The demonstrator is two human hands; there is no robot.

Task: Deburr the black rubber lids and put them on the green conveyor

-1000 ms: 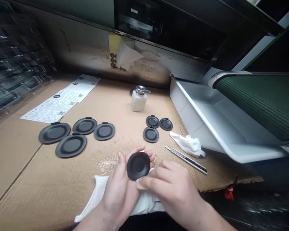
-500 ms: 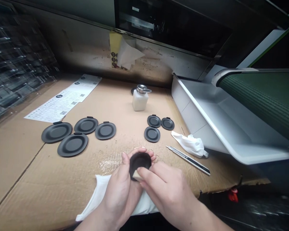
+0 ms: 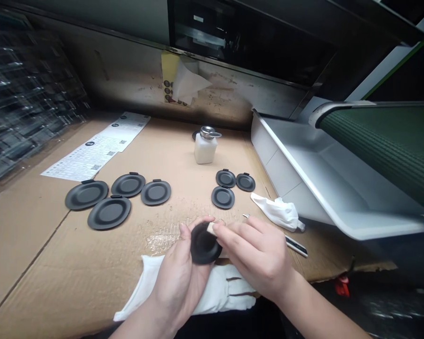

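Observation:
My left hand (image 3: 182, 273) grips a small black round disc (image 3: 203, 245), thumb on its left rim, low in the middle of the view. My right hand (image 3: 256, 256) pinches a small beige block (image 3: 211, 228) and presses it against the disc's upper right edge. Both hands hover over a white cloth (image 3: 215, 292) lying on the cardboard sheet (image 3: 74, 263). Three small black discs (image 3: 223, 197) lie just beyond my hands. Several larger black discs (image 3: 109, 213) lie to the left.
A white dispenser bottle (image 3: 205, 147) with a metal top stands farther back. A crumpled white glove (image 3: 277, 212) and a utility knife (image 3: 295, 245) lie to the right. A grey tray (image 3: 304, 174) and green conveyor belt (image 3: 385, 150) border the right. Printed sheets (image 3: 95, 153) lie far left.
My right hand moved the beige block from the disc's lower edge up to its upper right edge. More of the white cloth shows beneath my hands.

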